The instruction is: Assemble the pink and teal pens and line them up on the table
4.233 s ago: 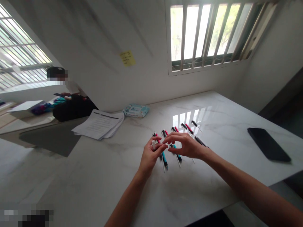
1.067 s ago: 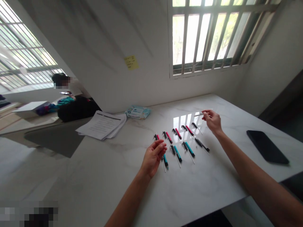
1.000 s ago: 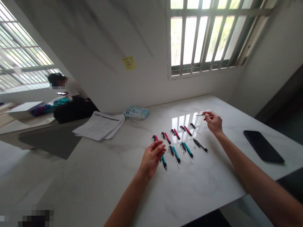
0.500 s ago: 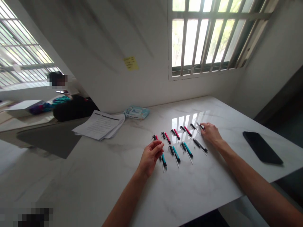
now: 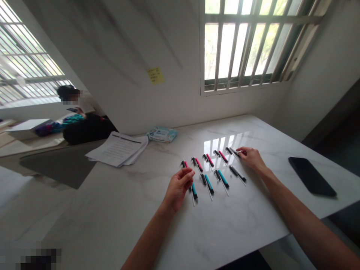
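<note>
Two rows of disassembled pens lie on the white marbled table (image 5: 135, 217). Each set has a black piece, a thin white refill and a coloured barrel. Red barrels (image 5: 210, 160) are in the back row, teal barrels (image 5: 223, 178) and a grey barrel (image 5: 240, 176) in the front row. At the back row's right end, my right hand (image 5: 251, 159) pinches a grey pen barrel (image 5: 234, 151), beside a black piece (image 5: 228, 150). My left hand (image 5: 180, 185) is closed in a pinch above the leftmost teal barrel (image 5: 194, 190); its fingertips hide whatever is between them.
A black phone (image 5: 312, 176) rests on the right. Toward the wall are a wipes packet (image 5: 162, 134) and stacked papers (image 5: 118, 149). A yellow note (image 5: 155, 75) sticks to the wall near a barred window (image 5: 247, 48). Another person (image 5: 87, 103) sits at the far left.
My right hand has brought the grey barrel slightly left and nearer, tilting it closer to the black piece. My left hand has hardly moved.
</note>
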Tool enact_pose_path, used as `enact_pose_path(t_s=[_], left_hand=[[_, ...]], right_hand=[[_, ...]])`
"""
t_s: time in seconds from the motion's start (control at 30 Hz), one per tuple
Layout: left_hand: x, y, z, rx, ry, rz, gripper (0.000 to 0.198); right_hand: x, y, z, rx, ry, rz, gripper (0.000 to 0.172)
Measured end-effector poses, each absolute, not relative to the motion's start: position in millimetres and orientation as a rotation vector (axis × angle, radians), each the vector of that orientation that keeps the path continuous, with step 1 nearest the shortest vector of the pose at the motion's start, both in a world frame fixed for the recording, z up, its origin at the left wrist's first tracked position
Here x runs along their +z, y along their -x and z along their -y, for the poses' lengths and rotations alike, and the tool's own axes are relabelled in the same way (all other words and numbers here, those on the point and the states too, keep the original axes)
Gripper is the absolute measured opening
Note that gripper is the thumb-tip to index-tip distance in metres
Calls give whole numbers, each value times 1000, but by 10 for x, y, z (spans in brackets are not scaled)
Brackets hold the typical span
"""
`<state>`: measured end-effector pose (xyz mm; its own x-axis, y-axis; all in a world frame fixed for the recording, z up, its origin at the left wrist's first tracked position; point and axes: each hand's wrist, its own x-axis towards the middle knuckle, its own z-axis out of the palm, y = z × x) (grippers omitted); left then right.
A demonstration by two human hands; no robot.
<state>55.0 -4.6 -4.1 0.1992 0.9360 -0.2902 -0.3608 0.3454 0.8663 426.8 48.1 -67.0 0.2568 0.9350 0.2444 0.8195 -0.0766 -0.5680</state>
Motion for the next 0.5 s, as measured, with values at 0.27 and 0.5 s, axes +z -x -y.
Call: enact_pose_path(t_s=[0.27, 0.5], left_hand=[[-13, -580, 57, 1047, -760, -975, 36], [-6, -594, 72, 1037, -822, -984, 37]], right_hand=[[-625, -4226, -434, 306, 1924, 1606, 27], [-333, -3981, -344, 354, 1692, 1483, 28]])
